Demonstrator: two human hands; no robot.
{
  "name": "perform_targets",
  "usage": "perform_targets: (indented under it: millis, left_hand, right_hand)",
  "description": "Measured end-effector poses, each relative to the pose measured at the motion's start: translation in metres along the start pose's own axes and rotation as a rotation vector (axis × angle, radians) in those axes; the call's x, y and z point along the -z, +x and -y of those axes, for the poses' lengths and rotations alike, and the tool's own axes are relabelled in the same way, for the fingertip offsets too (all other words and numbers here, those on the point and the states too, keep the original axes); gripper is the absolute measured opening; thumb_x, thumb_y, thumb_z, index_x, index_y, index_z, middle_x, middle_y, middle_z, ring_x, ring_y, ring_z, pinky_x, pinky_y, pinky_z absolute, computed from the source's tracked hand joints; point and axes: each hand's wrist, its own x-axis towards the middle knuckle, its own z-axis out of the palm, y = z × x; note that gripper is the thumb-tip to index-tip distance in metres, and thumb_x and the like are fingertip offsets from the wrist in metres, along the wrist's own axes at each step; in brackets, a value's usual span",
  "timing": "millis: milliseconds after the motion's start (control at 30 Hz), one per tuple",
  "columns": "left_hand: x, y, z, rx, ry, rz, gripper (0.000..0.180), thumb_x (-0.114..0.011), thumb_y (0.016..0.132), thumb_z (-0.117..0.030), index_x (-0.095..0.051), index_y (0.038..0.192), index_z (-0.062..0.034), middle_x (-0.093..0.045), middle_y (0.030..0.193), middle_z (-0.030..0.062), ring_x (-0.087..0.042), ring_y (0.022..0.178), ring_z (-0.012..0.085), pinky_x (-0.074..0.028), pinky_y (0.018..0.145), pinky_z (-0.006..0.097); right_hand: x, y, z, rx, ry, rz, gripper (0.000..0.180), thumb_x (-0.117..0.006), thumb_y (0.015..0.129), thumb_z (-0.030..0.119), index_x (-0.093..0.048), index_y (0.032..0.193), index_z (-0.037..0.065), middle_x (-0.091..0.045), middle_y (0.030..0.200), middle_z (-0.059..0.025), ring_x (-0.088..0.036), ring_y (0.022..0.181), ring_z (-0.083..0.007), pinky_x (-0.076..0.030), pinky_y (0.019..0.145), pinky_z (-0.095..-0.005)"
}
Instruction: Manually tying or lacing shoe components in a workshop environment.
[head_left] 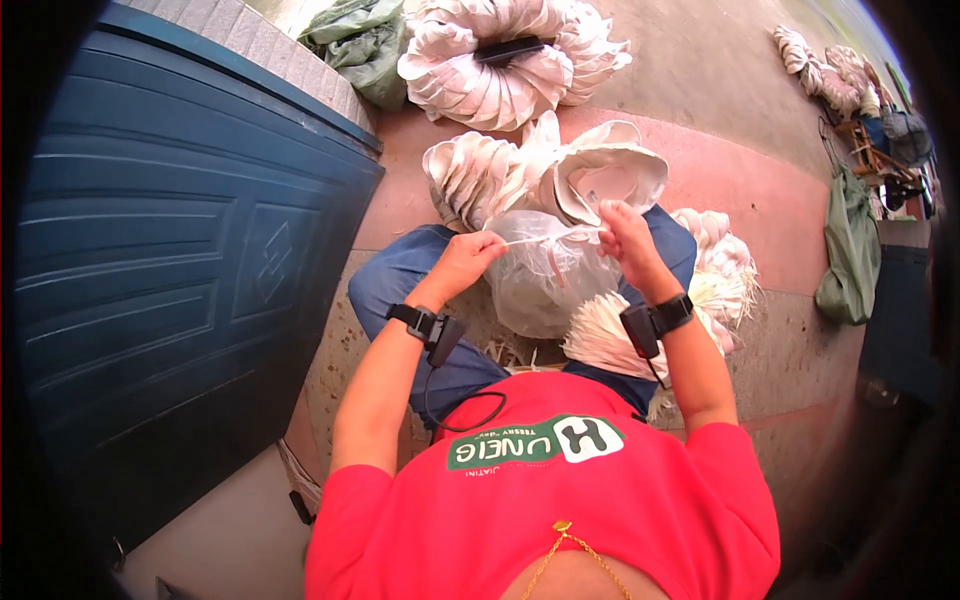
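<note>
My left hand (466, 262) is closed, its fingertips pinching one end of a thin white strip (535, 239). The other end runs to my right hand (626, 240), which is also closed in a pinch. Between the two hands the strip is stretched nearly level, above a clear plastic bag (540, 295) that sits between my knees. Just beyond the bag stand cream-white coiled pieces (478, 180) and a rounded, hollow white form (612, 180). By my right thigh lies a bundle of pale, fibrous strips (612, 335). What the bag holds cannot be made out.
A blue panelled door (180, 220) stands close on my left. Ahead are a large ring of white coils (485, 85) and a green sack (365, 50). More pale bundles (728, 265) lie on the right, with another green sack (850, 250) farther off.
</note>
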Motion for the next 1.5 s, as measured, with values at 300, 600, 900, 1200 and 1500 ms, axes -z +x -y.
perform_targets:
  millis: [300,600,900,1200,1500]
  left_hand:
    - [-0.038,0.084,-0.008,-0.09,0.319,-0.286,0.029,-0.057,0.076,-0.02,-0.052,0.097,-0.0019,-0.059,0.073,0.015,-0.058,0.073,0.031,-0.046,0.065,0.039]
    - [0.035,0.107,-0.019,0.071,0.588,-0.386,0.028,-0.044,0.076,-0.013,-0.045,0.1,0.0005,-0.059,0.077,0.0217,-0.059,0.074,0.0355,-0.045,0.066,0.046]
    - [0.038,0.054,-0.125,-0.127,-0.585,-0.096,0.029,-0.054,0.079,-0.005,-0.043,0.105,-0.0001,-0.057,0.073,0.0072,-0.05,0.045,0.0088,-0.04,0.038,0.021]
    - [-0.001,0.078,0.045,0.389,-0.648,0.363,0.043,-0.052,0.082,-0.013,-0.037,0.121,-0.005,-0.054,0.091,0.0059,-0.055,0.073,0.0132,-0.046,0.06,0.028]
    - [-0.009,0.155,0.099,0.035,0.45,-0.027,0.059,-0.046,0.071,-0.005,-0.037,0.127,-0.0193,-0.024,0.133,0.0191,-0.026,0.121,0.0373,-0.025,0.1,0.04]
  right_hand:
    - [-0.029,-0.035,-0.034,0.083,-0.778,0.343,0.017,-0.059,0.078,0.014,-0.058,0.094,0.007,-0.041,0.055,0.0061,-0.035,0.049,-0.0016,-0.028,0.043,-0.0201]
    - [-0.004,-0.024,0.01,0.259,-0.49,0.006,0.022,-0.055,0.082,0.009,-0.056,0.104,0.004,-0.038,0.06,0.0085,-0.033,0.052,-0.0002,-0.027,0.046,-0.0153]
    - [-0.076,0.024,0.005,0.885,-1.386,0.04,0.038,-0.069,0.069,0.019,-0.053,0.099,0.002,-0.05,0.082,-0.0135,-0.049,0.07,-0.0289,-0.04,0.06,-0.0364]
    - [-0.003,0.038,0.017,0.744,-0.849,-0.183,0.012,-0.052,0.084,0.008,-0.058,0.088,-0.001,-0.051,0.077,-0.0003,-0.044,0.069,-0.0075,-0.034,0.061,-0.0206]
    - [0.021,0.025,0.026,0.331,0.062,-0.242,0.009,-0.051,0.086,0.015,-0.056,0.086,0.008,-0.051,0.072,0.0046,-0.042,0.062,-0.0038,-0.037,0.061,-0.0205]
